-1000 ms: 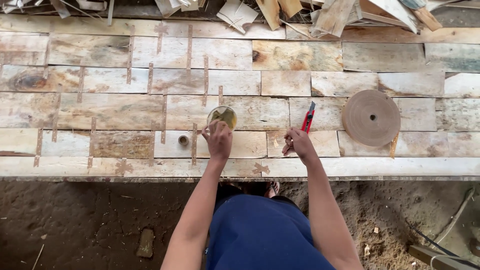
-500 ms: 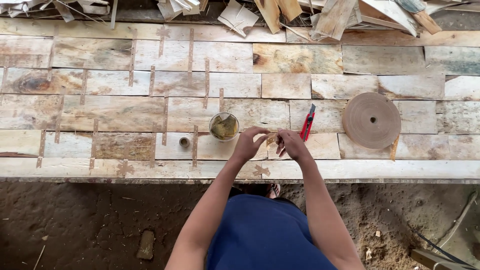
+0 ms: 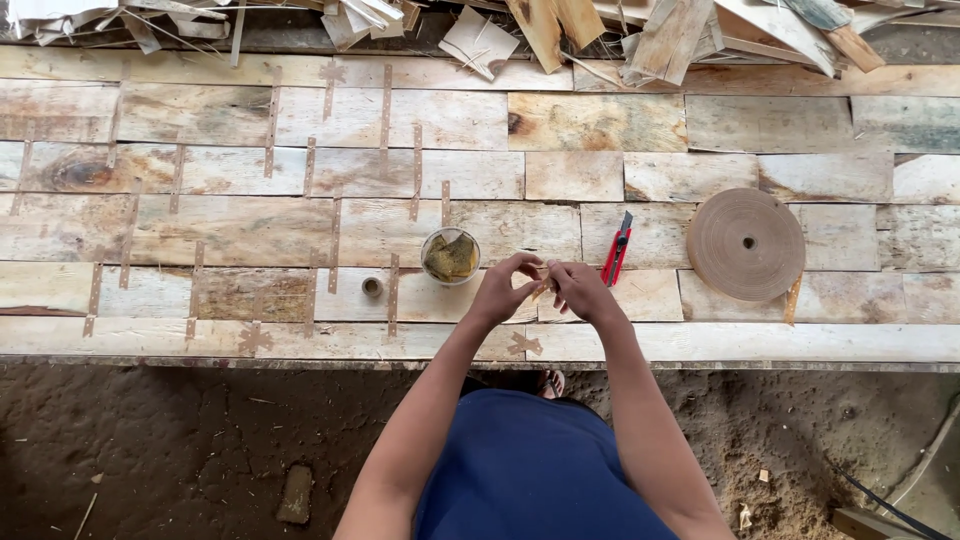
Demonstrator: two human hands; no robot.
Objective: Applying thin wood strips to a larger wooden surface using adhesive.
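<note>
Now that both hands have come together, the left hand [image 3: 503, 290] and right hand [image 3: 580, 290] pinch a small tape strip [image 3: 541, 291] beside the cup [image 3: 450, 256], with the red knife [image 3: 616, 250] put down.

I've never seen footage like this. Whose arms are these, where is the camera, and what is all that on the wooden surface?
The camera sits on a person's head and looks straight down, so the arms are their own. The left hand and right hand meet over a patchwork of wooden sheets joined by tape strips, pinching a small pale strip between them. Beside them lie a small bowl with something yellowish in it, a red utility knife, a big roll of brown tape and a little spool. Wood scraps pile up behind.
</note>
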